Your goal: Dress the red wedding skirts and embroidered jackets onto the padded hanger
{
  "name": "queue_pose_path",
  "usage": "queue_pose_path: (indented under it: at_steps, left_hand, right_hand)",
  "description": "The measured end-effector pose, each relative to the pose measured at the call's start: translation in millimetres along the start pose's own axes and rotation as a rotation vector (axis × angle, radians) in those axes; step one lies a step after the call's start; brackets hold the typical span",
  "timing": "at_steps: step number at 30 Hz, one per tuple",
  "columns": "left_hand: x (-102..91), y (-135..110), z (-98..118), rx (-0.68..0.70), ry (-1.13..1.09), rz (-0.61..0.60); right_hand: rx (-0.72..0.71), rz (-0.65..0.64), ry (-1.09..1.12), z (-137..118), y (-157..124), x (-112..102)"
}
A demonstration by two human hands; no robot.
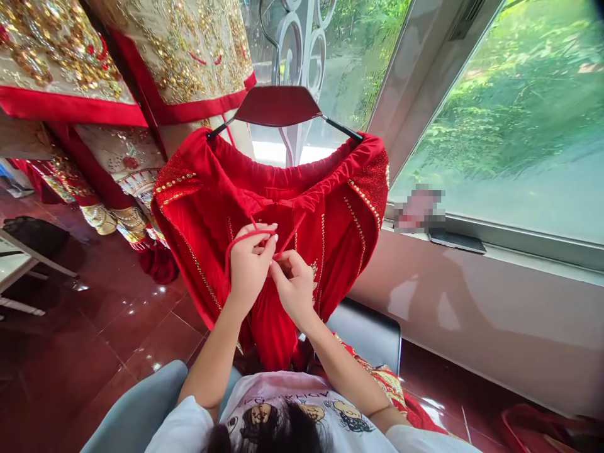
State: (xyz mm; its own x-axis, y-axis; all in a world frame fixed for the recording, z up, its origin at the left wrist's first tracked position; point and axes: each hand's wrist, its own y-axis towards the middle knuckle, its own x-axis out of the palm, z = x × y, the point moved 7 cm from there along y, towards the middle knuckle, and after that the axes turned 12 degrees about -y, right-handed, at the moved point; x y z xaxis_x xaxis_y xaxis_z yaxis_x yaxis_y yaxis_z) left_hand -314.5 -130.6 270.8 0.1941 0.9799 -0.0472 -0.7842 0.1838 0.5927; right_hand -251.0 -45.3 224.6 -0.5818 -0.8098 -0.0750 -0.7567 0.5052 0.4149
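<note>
A red skirt (278,314) with gold beading and a gathered waistband hangs from a dark hanger (278,104) in front of me. From the front of the waistband comes a red drawstring (293,231). My left hand (251,264) pinches the drawstring between thumb and fingertips, with a loop of it running across the back of the fingers. Close beside it, my right hand (293,283) is closed, its thumb and forefinger pressed together at the cord. The cord's ends are partly hidden by the fingers.
Beaded red and gold garments (189,56) hang at the upper left. A window (509,126) and its sill, with a dark flat object (457,242), lie to the right. A black seat (368,336) stands below the skirt. A white chair (28,264) is at far left.
</note>
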Motion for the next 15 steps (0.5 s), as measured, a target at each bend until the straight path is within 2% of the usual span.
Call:
queue_pose_path:
  at_steps: [3, 9, 12, 15]
  left_hand:
    - [-0.7, 3.2, -14.5, -0.082, -0.165, 0.089]
    - [-19.9, -5.0, -18.3, 0.021, -0.149, 0.298]
    - [-33.8, -9.3, -28.4, 0.0, -0.212, 0.4]
    - [-47.1, -12.1, -46.1, -0.094, -0.443, 0.481]
  right_hand:
    - [-0.073, -0.027, -0.071, -2.8, 3.0, 2.9]
    - [-0.181, -0.062, -0.136, 2.5, 10.4, 11.4]
    - [-0.202, -0.089, -0.119, 6.6, 13.6, 16.8]
    - [-0.191, -0.103, -0.122, 10.7, 17.3, 23.0]
